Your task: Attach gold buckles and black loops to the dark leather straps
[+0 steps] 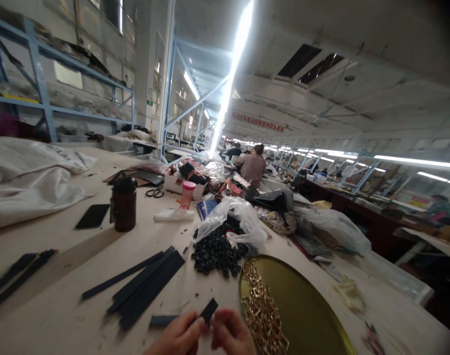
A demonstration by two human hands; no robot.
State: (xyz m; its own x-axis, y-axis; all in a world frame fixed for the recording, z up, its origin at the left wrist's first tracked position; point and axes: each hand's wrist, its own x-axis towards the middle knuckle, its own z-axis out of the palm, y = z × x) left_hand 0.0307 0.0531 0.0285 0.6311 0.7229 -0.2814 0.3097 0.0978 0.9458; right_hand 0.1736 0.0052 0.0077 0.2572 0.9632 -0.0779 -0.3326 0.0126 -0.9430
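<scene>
At the bottom edge, my left hand [178, 337] pinches one end of a short black strap piece [209, 311], fingers closed on it. My right hand [230, 334] is curled beside it, fingertips close to the strap; what it holds, if anything, is hidden. Another short black piece [161, 321] lies on the table just left of my hands. A bundle of long black straps [143, 286] lies ahead to the left. To the right is a round gold tray [313, 315] with a heap of gold metal fittings [261, 310].
A pile of small black parts [215, 251] spills from a clear bag [232, 217]. A dark bottle [123, 203], pink cup [188, 193], scissors [155, 193] and white sack [28, 177] sit farther back. A person [252, 167] sits far along the table. More straps [17, 276] lie left.
</scene>
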